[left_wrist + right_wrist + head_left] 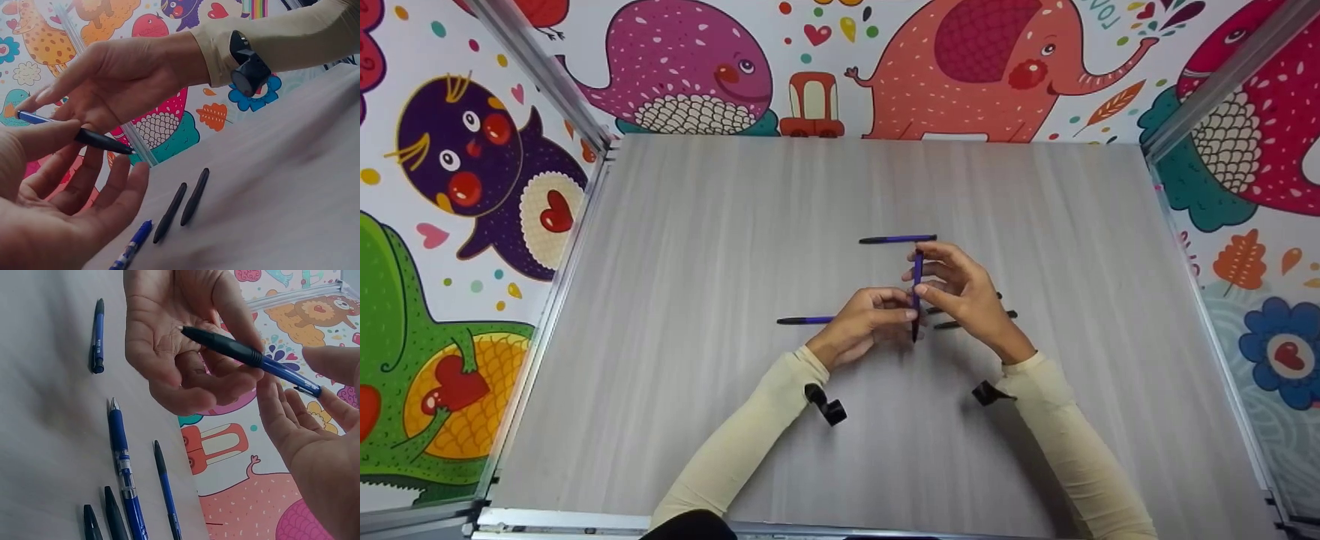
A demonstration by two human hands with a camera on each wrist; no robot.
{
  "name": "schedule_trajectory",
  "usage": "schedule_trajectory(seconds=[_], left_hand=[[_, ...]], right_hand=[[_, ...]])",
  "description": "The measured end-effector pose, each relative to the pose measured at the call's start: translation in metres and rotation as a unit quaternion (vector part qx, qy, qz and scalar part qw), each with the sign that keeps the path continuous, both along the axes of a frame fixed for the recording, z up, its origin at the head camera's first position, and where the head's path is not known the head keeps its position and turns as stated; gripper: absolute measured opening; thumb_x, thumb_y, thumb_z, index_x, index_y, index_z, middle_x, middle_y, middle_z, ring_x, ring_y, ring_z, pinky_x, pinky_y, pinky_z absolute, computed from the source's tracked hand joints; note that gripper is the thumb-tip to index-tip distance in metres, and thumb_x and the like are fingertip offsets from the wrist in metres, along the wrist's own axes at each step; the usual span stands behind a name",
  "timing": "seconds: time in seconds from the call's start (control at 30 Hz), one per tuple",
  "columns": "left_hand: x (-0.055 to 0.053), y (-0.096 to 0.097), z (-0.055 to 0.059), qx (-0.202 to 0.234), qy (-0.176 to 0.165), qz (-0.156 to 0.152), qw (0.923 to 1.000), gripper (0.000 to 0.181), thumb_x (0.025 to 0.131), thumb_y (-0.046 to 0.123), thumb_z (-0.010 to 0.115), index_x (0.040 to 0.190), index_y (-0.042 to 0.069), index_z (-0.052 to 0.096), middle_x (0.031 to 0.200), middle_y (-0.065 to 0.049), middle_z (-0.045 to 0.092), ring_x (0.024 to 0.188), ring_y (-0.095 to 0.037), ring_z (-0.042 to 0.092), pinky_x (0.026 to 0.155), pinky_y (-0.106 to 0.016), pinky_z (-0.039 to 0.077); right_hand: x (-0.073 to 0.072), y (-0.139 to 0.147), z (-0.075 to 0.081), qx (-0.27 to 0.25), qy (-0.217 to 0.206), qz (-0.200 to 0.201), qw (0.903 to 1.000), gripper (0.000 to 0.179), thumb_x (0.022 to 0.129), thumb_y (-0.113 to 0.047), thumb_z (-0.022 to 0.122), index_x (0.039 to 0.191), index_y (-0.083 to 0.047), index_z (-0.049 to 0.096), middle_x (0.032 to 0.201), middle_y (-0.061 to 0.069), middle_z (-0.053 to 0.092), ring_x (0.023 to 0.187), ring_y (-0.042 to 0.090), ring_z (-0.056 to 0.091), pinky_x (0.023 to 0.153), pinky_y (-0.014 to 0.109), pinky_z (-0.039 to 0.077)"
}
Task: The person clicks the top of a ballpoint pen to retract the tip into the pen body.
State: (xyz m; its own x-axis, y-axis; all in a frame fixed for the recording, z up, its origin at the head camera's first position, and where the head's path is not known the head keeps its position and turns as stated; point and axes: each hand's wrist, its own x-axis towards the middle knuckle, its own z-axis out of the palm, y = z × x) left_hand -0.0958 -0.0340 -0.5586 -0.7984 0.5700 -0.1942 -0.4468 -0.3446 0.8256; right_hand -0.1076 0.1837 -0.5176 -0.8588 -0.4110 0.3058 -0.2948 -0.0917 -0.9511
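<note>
A blue ballpoint pen with a black grip [917, 271] is held up between the two hands above the table. My left hand [866, 324] pinches it by the black grip, between thumb and fingers, as the right wrist view [225, 346] of that pen shows. My right hand [971, 298] is at the blue end, its fingers fairly straight, a fingertip touching the pen's tail. In the left wrist view the right hand [124, 79] lies behind the pen, palm side visible. Part of the left fingers is hidden in the head view.
On the table lie a blue pen [898, 239] beyond the hands and another pen [804, 320] left of the left hand. Two dark pens [170, 212] [195, 197] lie side by side under the right hand. A thicker blue pen with a silver band [125, 467] is near them. Printed walls surround the table.
</note>
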Motion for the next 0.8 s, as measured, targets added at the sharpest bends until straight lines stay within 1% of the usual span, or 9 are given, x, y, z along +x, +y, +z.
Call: schedule_trajectory(seconds=[0.1, 0.2, 0.3, 0.33, 0.47, 0.63, 0.67, 0.73, 0.8], left_hand=[[0.0005, 0.0004, 0.0001, 0.013, -0.016, -0.008, 0.9997, 0.013, 0.101, -0.002, 0.072, 0.112, 0.006, 0.077, 0.112, -0.006, 0.078, 0.103, -0.020, 0.076, 0.089, -0.039, 0.059], [0.0012, 0.0003, 0.0002, 0.016, -0.025, -0.011, 0.9995, 0.014, 0.101, -0.002, 0.072, 0.112, 0.006, 0.076, 0.114, -0.009, 0.077, 0.103, -0.022, 0.077, 0.093, -0.043, 0.059], [0.0020, 0.0004, 0.0005, 0.017, -0.026, -0.013, 0.9994, 0.014, 0.101, -0.002, 0.073, 0.113, 0.005, 0.076, 0.117, -0.014, 0.076, 0.104, -0.026, 0.078, 0.097, -0.049, 0.060], [0.0022, 0.0003, 0.0007, 0.017, -0.026, -0.013, 0.9994, 0.013, 0.101, -0.001, 0.073, 0.113, 0.005, 0.076, 0.117, -0.015, 0.076, 0.104, -0.027, 0.077, 0.098, -0.050, 0.060], [0.0026, 0.0009, 0.0005, 0.022, -0.025, -0.017, 0.9993, 0.013, 0.101, -0.002, 0.073, 0.112, 0.005, 0.075, 0.114, -0.016, 0.076, 0.104, -0.030, 0.077, 0.095, -0.048, 0.063], [0.0028, 0.0017, -0.0004, 0.030, -0.027, -0.016, 0.9990, 0.013, 0.101, -0.004, 0.072, 0.111, 0.004, 0.075, 0.112, -0.018, 0.077, 0.105, -0.034, 0.078, 0.091, -0.046, 0.065], [0.0028, 0.0018, -0.0006, 0.029, -0.027, -0.015, 0.9991, 0.013, 0.102, -0.005, 0.072, 0.111, 0.004, 0.075, 0.112, -0.018, 0.077, 0.105, -0.035, 0.078, 0.092, -0.047, 0.065], [0.0032, 0.0023, -0.0011, 0.024, -0.027, -0.010, 0.9993, 0.013, 0.101, -0.005, 0.072, 0.111, 0.004, 0.075, 0.113, -0.019, 0.076, 0.106, -0.037, 0.078, 0.091, -0.047, 0.065], [0.0038, 0.0028, -0.0017, 0.015, -0.024, -0.005, 0.9996, 0.014, 0.101, -0.006, 0.072, 0.110, 0.004, 0.075, 0.111, -0.017, 0.076, 0.105, -0.036, 0.079, 0.090, -0.047, 0.065]], right_hand=[[-0.0005, 0.0007, -0.0001, 0.004, -0.002, 0.004, 1.0000, 0.057, 0.102, 0.012, 0.070, 0.155, 0.003, 0.053, 0.142, 0.028, 0.061, 0.118, 0.037, 0.071, 0.100, 0.040, 0.061], [-0.0005, 0.0008, 0.0001, 0.007, -0.001, 0.006, 1.0000, 0.057, 0.101, 0.013, 0.069, 0.155, 0.004, 0.053, 0.142, 0.031, 0.060, 0.116, 0.032, 0.071, 0.099, 0.038, 0.062], [-0.0004, 0.0011, 0.0003, 0.012, 0.001, 0.005, 0.9999, 0.058, 0.101, 0.013, 0.070, 0.155, 0.004, 0.053, 0.142, 0.032, 0.060, 0.116, 0.034, 0.071, 0.097, 0.036, 0.062], [-0.0005, 0.0012, 0.0003, 0.014, 0.001, 0.004, 0.9999, 0.058, 0.101, 0.014, 0.070, 0.155, 0.005, 0.053, 0.141, 0.033, 0.060, 0.116, 0.037, 0.071, 0.097, 0.036, 0.062], [-0.0006, 0.0019, 0.0006, 0.028, 0.001, -0.002, 0.9996, 0.059, 0.100, 0.014, 0.071, 0.155, 0.007, 0.052, 0.141, 0.031, 0.061, 0.117, 0.041, 0.070, 0.096, 0.035, 0.062], [0.0001, 0.0027, 0.0009, 0.044, -0.006, -0.010, 0.9990, 0.059, 0.100, 0.012, 0.072, 0.155, 0.004, 0.054, 0.138, 0.022, 0.065, 0.117, 0.037, 0.070, 0.097, 0.036, 0.062], [0.0003, 0.0028, 0.0009, 0.046, -0.006, -0.009, 0.9989, 0.058, 0.100, 0.012, 0.072, 0.155, 0.004, 0.054, 0.137, 0.024, 0.065, 0.117, 0.039, 0.070, 0.097, 0.035, 0.062], [0.0008, 0.0030, 0.0005, 0.053, -0.009, -0.011, 0.9985, 0.058, 0.101, 0.011, 0.071, 0.155, 0.004, 0.054, 0.135, 0.024, 0.066, 0.116, 0.041, 0.070, 0.097, 0.035, 0.062], [0.0016, 0.0027, 0.0002, 0.061, -0.012, -0.014, 0.9980, 0.056, 0.102, 0.010, 0.071, 0.155, 0.003, 0.054, 0.134, 0.024, 0.066, 0.116, 0.046, 0.069, 0.097, 0.035, 0.062]])
